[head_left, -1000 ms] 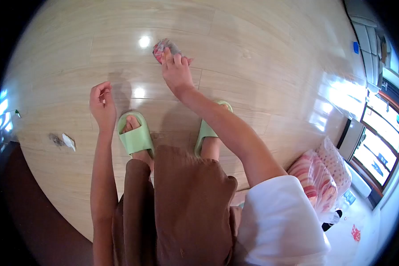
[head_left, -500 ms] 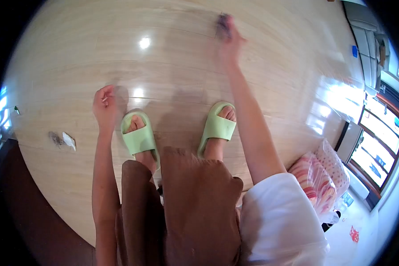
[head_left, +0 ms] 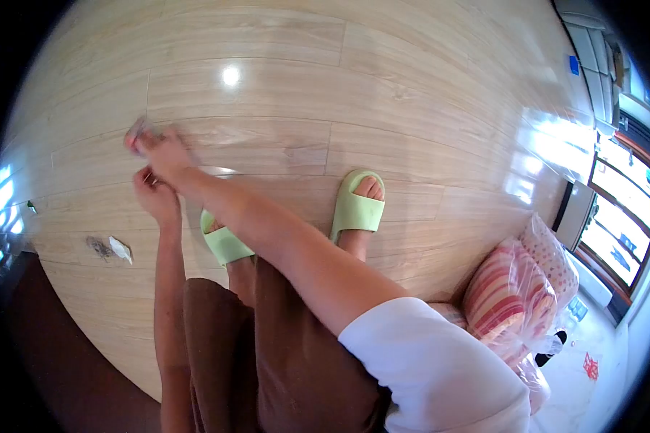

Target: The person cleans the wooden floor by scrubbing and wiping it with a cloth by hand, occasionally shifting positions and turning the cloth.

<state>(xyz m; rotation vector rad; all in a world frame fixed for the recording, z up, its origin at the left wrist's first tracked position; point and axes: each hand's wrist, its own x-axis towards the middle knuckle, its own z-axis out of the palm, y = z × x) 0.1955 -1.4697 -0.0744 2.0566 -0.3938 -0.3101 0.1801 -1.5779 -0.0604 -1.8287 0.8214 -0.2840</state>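
Note:
My right hand reaches across to the left above the wood-look floor. Its fingers are closed on a small dark, greyish thing, too blurred to name. Just below it, close to the right wrist, is my left hand with its fingers curled in. Whatever those fingers hold, if anything, cannot be made out. Left of the left forearm, a crumpled white tissue lies on the floor beside a patch of dark fluff.
My feet are in light green slippers, the left one partly behind my right forearm. Bagged striped cushions stand at the right. A dark brown surface fills the lower left. A small green scrap lies at far left.
My right hand has swung from the upper middle down and left, beside my left hand, still with the dark thing in it. The left hand has shifted slightly down and left.

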